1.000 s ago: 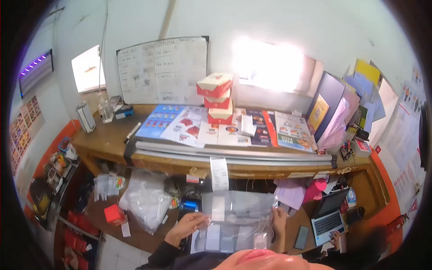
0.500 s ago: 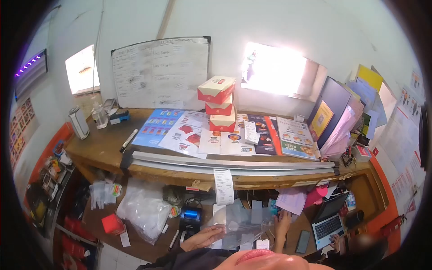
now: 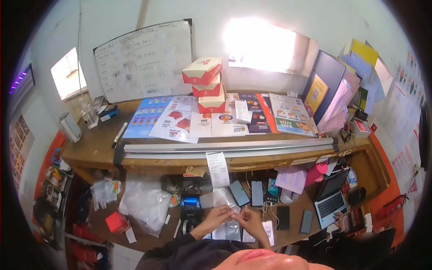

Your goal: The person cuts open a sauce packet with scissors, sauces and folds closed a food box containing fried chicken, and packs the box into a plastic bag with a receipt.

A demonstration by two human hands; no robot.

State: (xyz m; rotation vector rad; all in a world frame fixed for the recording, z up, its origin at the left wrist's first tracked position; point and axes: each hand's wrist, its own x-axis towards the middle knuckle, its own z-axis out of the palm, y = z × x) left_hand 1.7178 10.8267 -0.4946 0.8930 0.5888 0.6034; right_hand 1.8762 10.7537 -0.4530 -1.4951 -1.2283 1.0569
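Note:
Both hands meet over the lower desk. My left hand (image 3: 218, 217) pinches the edge of a clear plastic bag (image 3: 227, 232) that hangs below the fingers. Close against it, my right hand (image 3: 250, 222) has its fingertips closed on the same plastic. Just beyond the hands lie two phones, a grey one (image 3: 240, 192) and a bluish one (image 3: 257, 193). A printed receipt (image 3: 218, 169) hangs from the shelf edge above. To the left of my left hand stands a black and blue receipt printer (image 3: 191, 208).
A large bag of clear plastic (image 3: 146, 204) and a red box (image 3: 117, 222) lie left. Right are more phones (image 3: 305, 221) and a laptop (image 3: 330, 204), with a co-worker's hand (image 3: 339, 220) on it. Stacked food boxes (image 3: 210, 85) stand on the upper shelf (image 3: 90, 148).
My right hand has come left from beside the purple papers to meet my left hand at the plastic. The view has tilted and shifted slightly, and the plastic now hangs lower.

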